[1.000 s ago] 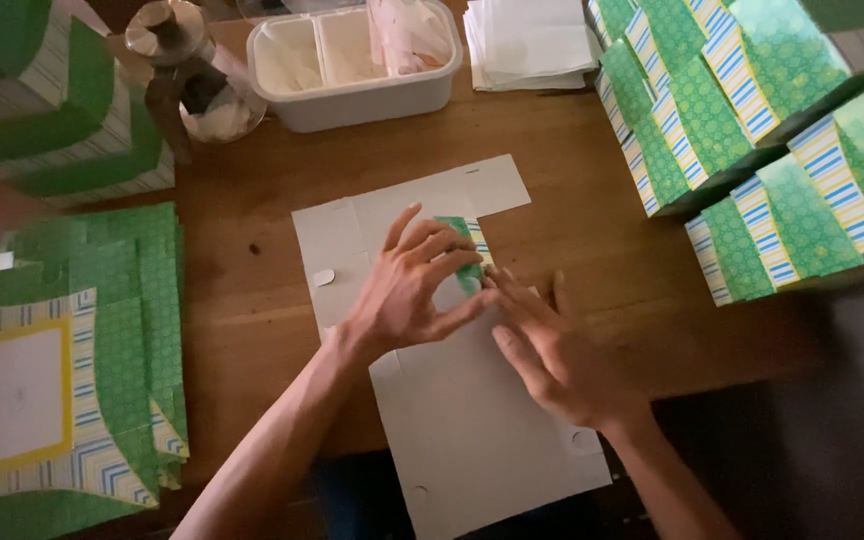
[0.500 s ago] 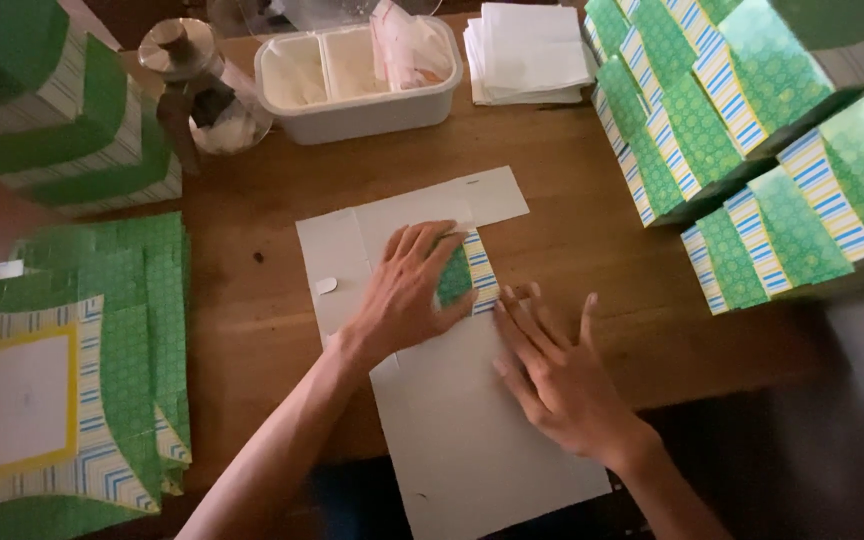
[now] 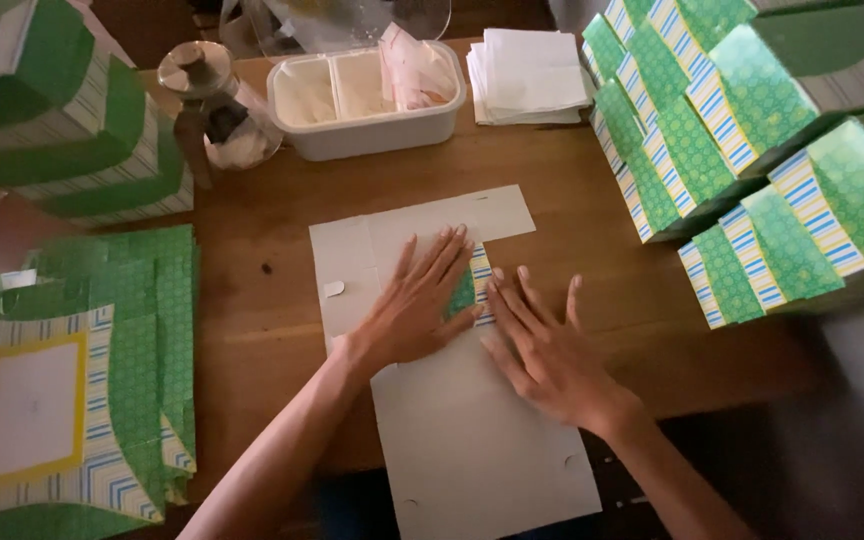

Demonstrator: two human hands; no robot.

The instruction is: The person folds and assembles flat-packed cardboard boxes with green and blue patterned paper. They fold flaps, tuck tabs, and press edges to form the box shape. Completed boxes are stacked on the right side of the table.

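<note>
A flat cardboard box blank (image 3: 472,440) lies white side up on the wooden table (image 3: 252,300), its near end hanging over the table edge. One flap (image 3: 472,290) is folded over and shows its green and striped printed side. My left hand (image 3: 417,305) lies flat on the blank, fingers spread, pressing on that flap. My right hand (image 3: 547,350) lies flat beside it, fingertips at the flap's striped edge. Neither hand holds anything.
A stack of unfolded green blanks (image 3: 62,390) lies at the left. Assembled green boxes are piled at the right (image 3: 742,150) and far left (image 3: 42,110). At the back stand a white divided tub (image 3: 362,95), a glass jar (image 3: 214,110) and a pile of white papers (image 3: 532,75).
Both hands have spread flatter on the blank and slid slightly apart, so more of the folded green flap shows between them.
</note>
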